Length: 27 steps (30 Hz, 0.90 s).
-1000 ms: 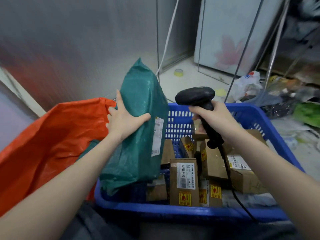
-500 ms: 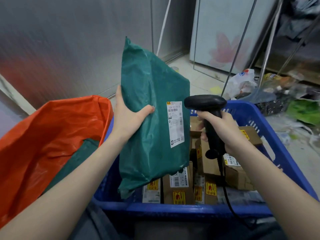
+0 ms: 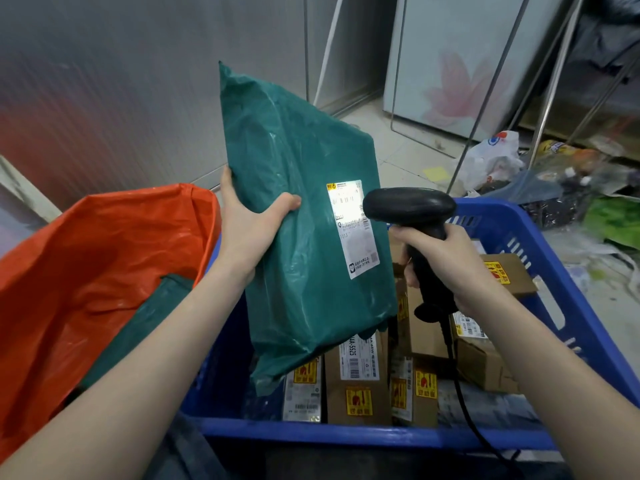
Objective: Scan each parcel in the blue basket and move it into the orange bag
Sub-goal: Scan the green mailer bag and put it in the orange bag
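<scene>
My left hand (image 3: 251,225) grips the left edge of a green plastic mailer parcel (image 3: 304,209) and holds it upright over the blue basket (image 3: 363,436). Its white shipping label (image 3: 351,228) faces me, lit bright at the top. My right hand (image 3: 450,261) holds a black barcode scanner (image 3: 412,209) by the handle, its head pointing at the label from a few centimetres away. Several brown cardboard parcels (image 3: 356,382) with yellow stickers stand in the basket. The orange bag (image 3: 86,271) lies open at the left with another green parcel (image 3: 145,317) inside.
The scanner's black cable (image 3: 467,410) runs down over the basket's near rim. A grey metal wall stands behind the bag. White plastic bags and litter (image 3: 498,157) lie on the floor to the right, by thin metal rack legs.
My left hand has lifted the green parcel higher and turned its label toward me. The scanner has come closer to the label, which now shows a bright patch of light.
</scene>
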Available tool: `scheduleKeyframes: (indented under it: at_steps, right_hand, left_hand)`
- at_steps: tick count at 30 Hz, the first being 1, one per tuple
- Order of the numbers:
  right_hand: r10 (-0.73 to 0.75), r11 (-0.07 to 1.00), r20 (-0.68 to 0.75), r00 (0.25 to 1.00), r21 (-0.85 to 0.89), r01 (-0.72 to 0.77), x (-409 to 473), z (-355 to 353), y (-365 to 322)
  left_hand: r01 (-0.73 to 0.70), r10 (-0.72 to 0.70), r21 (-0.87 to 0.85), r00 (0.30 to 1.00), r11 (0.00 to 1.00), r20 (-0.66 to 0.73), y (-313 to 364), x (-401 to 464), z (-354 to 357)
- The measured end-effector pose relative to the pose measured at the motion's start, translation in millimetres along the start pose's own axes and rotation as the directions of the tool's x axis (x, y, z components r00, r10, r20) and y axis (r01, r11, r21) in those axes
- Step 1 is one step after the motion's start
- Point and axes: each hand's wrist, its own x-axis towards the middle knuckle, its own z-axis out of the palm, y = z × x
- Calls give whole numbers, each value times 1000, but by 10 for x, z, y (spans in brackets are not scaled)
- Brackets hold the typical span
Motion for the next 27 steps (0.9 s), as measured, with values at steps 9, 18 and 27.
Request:
scheduleKeyframes:
  at_steps: [9, 18, 27]
  right_hand:
    - [-48, 998, -14, 999, -38, 48, -18, -53, -12]
    - [-64, 996, -21, 998, -57, 62, -24, -35, -5]
    - [-60, 997, -38, 997, -60, 58, -63, 83, -88]
  left_hand:
    - [4, -4, -8, 1000, 1000, 22, -9, -4, -27]
    - [2, -2, 25, 1000, 1000, 15, -14, 5, -53]
    - [-78, 77, 58, 997, 995, 19, 129, -10, -179]
